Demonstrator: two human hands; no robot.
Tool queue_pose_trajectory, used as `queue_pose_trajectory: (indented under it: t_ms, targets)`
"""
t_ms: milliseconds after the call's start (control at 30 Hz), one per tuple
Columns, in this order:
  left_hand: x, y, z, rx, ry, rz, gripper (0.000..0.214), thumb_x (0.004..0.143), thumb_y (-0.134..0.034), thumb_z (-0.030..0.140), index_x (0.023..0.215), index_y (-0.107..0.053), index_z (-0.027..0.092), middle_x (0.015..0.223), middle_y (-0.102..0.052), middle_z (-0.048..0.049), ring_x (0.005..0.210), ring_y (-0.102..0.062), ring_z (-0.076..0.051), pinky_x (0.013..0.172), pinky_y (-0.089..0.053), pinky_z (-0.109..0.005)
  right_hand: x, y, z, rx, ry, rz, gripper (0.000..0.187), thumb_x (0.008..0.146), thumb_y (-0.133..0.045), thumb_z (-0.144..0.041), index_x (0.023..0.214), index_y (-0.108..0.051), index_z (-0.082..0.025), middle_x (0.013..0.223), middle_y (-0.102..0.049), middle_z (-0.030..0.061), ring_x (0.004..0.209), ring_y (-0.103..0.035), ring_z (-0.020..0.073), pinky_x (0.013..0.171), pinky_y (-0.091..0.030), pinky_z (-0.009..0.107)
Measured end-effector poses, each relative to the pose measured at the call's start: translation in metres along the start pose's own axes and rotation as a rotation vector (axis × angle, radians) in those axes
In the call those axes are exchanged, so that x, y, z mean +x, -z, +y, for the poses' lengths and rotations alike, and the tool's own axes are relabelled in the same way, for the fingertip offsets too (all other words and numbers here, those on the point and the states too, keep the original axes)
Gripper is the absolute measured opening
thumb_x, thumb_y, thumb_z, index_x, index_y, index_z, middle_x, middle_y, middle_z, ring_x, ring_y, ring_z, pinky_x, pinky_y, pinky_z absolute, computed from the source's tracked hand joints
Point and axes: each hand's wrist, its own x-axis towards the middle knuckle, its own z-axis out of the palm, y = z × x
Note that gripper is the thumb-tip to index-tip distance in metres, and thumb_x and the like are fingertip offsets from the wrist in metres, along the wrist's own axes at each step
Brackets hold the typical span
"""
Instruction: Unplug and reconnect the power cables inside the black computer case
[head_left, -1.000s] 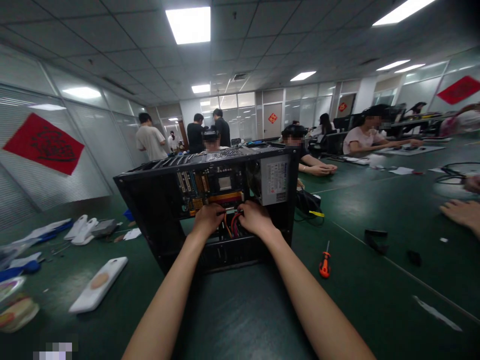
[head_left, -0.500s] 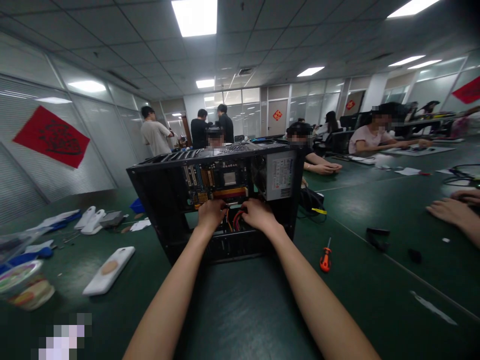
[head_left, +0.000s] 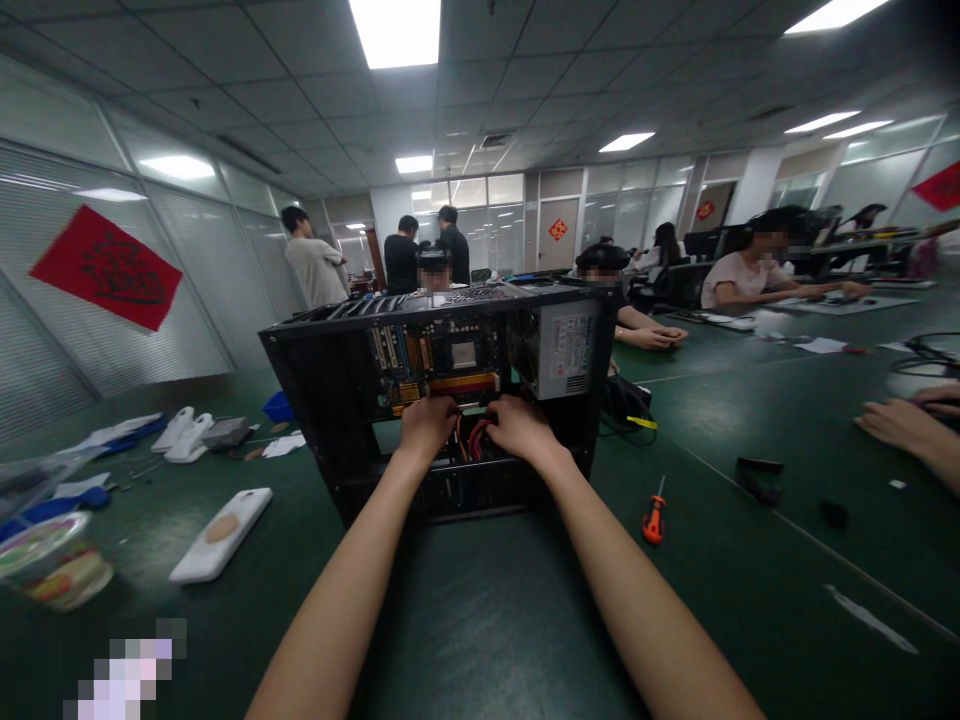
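Note:
An open black computer case [head_left: 322,390] stands on the green table [head_left: 480,620] straight ahead, with a motherboard [head_left: 435,365] and a grey power supply [head_left: 568,348] showing inside. Both my hands reach into it, side by side. My left hand [head_left: 426,424] is curled closed, knuckles up, beside a bundle of red and orange cables [head_left: 472,440]. My right hand [head_left: 519,426] is curled closed just right of that bundle, fingers turned in toward the cables. The fingertips of both hands are hidden inside the case, so what they grip is unclear.
An orange-handled screwdriver [head_left: 654,518] lies right of the case. A white flat panel [head_left: 221,534] and a food cup [head_left: 52,570] sit to the left. Another person's hands [head_left: 904,425] rest at the right edge. Several people sit or stand farther back.
My hands stay in the same spot inside the case. The view has shifted slightly, so the case sits a little more to the right and higher.

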Motion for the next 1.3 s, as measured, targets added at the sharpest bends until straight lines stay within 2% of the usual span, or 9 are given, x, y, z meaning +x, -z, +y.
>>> queue_pose_trajectory:
  t_ms: [400,733,900,1000,1100,1200,1300]
  targets:
    - [0.004,-0.001,0.0,0.032,0.058,-0.027,0.027,0.09,-0.06,0.04,0.104,-0.076,0.024,0.096,-0.076,-0.0118,0.095,-0.071,-0.032,0.076,-0.053,-0.038,0.001,-0.002,0.001,-0.003,0.058,-0.005,0.024,0.085,-0.061,-0.03,0.102,-0.073,-0.019,0.109,-0.069,0.0089,0.097,-0.066,0.0228,0.073,-0.044,0.029]
    - [0.005,-0.002,0.001,0.041,0.073,-0.048,0.025,0.091,-0.058,0.039,0.101,-0.076,0.024,0.096,-0.076,-0.0107,0.093,-0.072,-0.03,0.075,-0.052,-0.036,0.004,-0.006,0.003,-0.003,0.121,-0.054,0.02,0.088,-0.061,-0.031,0.1,-0.071,-0.018,0.107,-0.068,0.0086,0.099,-0.064,0.0207,0.075,-0.042,0.027]
    - [0.0,-0.004,-0.002,-0.11,0.092,0.019,0.022,0.09,-0.057,0.038,0.098,-0.074,0.025,0.093,-0.076,-0.0083,0.088,-0.071,-0.027,0.07,-0.046,-0.031,0.002,-0.005,0.001,-0.012,0.099,0.04,0.02,0.09,-0.059,-0.032,0.102,-0.069,-0.02,0.112,-0.065,0.007,0.099,-0.064,0.0205,0.076,-0.043,0.028]
    - [-0.002,-0.004,-0.002,-0.319,-0.015,0.066,0.026,0.094,-0.052,0.038,0.096,-0.073,0.023,0.09,-0.076,-0.0056,0.084,-0.07,-0.021,0.068,-0.042,-0.027,0.001,-0.003,0.0,0.018,0.061,0.105,0.019,0.091,-0.057,-0.03,0.105,-0.068,-0.022,0.116,-0.064,0.0059,0.101,-0.063,0.0192,0.077,-0.044,0.027]
    - [-0.007,-0.003,-0.001,-0.433,-0.188,0.006,0.046,0.098,-0.044,0.049,0.078,-0.073,0.019,0.075,-0.073,-0.0043,0.072,-0.065,-0.017,0.063,-0.036,-0.026,0.001,-0.001,-0.002,0.071,0.025,0.162,0.02,0.091,-0.058,-0.03,0.107,-0.068,-0.023,0.116,-0.064,0.0045,0.103,-0.062,0.0179,0.08,-0.045,0.026]
    - [-0.016,0.0,0.0,-0.463,-0.211,-0.097,0.055,0.097,-0.042,0.054,0.068,-0.07,0.017,0.062,-0.067,-0.0034,0.06,-0.058,-0.016,0.057,-0.03,-0.027,0.002,-0.002,-0.002,0.092,-0.013,0.223,0.023,0.091,-0.058,-0.032,0.111,-0.067,-0.023,0.119,-0.063,0.0046,0.105,-0.062,0.018,0.08,-0.046,0.026]
    - [-0.027,0.001,0.001,-0.472,-0.191,-0.157,0.042,0.095,-0.048,0.044,0.075,-0.072,0.017,0.068,-0.069,-0.0037,0.061,-0.058,-0.016,0.056,-0.027,-0.026,0.004,-0.005,-0.001,0.101,0.006,0.185,0.025,0.092,-0.057,-0.028,0.114,-0.068,-0.023,0.12,-0.065,0.0061,0.108,-0.062,0.0185,0.085,-0.046,0.026]
